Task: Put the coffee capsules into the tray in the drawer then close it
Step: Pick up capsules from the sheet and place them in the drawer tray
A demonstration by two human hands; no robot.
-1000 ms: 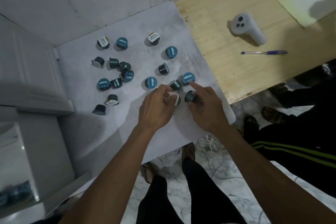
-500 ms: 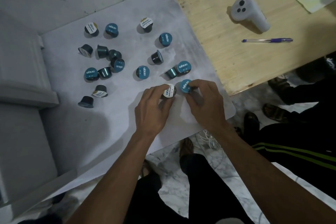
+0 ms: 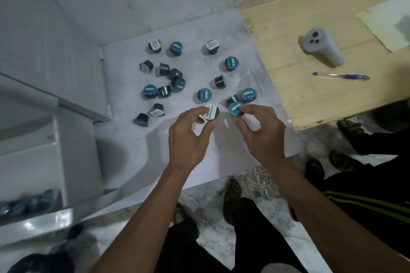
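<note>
While the open drawer [image 3: 33, 173] at far left shows blurred blue capsules [image 3: 26, 203] inside, approx. fifteen loose capsules [image 3: 177, 84] lie scattered on the white board [image 3: 137, 139]. The left hand [image 3: 188, 137] pinches a white-lid capsule [image 3: 211, 112] w/ curled fingertips. Just beside, the right hand [image 3: 259, 133] pinches a blue-lid capsule [image 3: 236, 109]; further right, a grey controller [image 3: 321, 47] and a pen [image 3: 341, 76] rest on the wooden table [image 3: 299, 95].

Head camera, looking steeply down

It sits close above the white tabletop [image 3: 137, 148], with the open drawer [image 3: 33, 184] at the frame's left edge.

One capsule [image 3: 211, 112] now pinched in each of both hands [image 3: 188, 137], previously grounded.
</note>
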